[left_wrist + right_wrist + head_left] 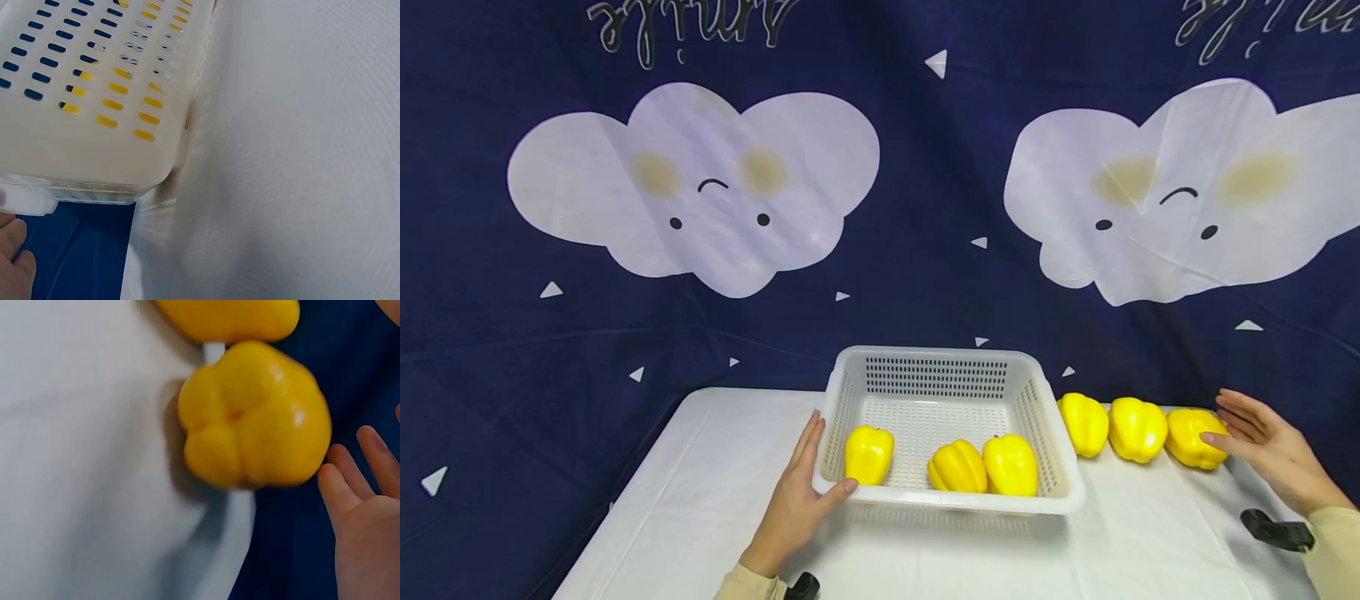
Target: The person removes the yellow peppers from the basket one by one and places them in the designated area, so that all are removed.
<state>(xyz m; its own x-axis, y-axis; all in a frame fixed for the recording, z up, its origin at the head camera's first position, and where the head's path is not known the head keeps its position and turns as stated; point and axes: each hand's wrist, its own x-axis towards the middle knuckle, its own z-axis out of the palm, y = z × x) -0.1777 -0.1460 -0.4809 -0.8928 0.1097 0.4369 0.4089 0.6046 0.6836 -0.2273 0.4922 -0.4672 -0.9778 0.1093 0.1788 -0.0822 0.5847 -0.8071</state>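
A white plastic basket (pixel 966 500) with slotted walls stands on the table, holding a yellow bell pepper (pixel 868 456) at its left and two more bell peppers (pixel 1010 465) side by side toward the right. My left hand (pixel 797 500) holds its front left corner, thumb over the rim and fingers along the outer left wall. In the left wrist view, yellow shows through the slots of the basket wall (pixel 81 147). My right hand (pixel 1273 450) is at the rightmost bell pepper (pixel 1193 437) of a row, fingers spread and thumb in front of it; the right wrist view shows this bell pepper (pixel 256 419) beside the fingertips.
Two other yellow bell peppers, one in the middle (pixel 1138 429) and one by the basket (pixel 1083 425), make up the rest of the row near the table's back edge. A white cloth covers the table (pixel 700 475). Behind it hangs a dark blue cloth (pixel 925 275) with clouds.
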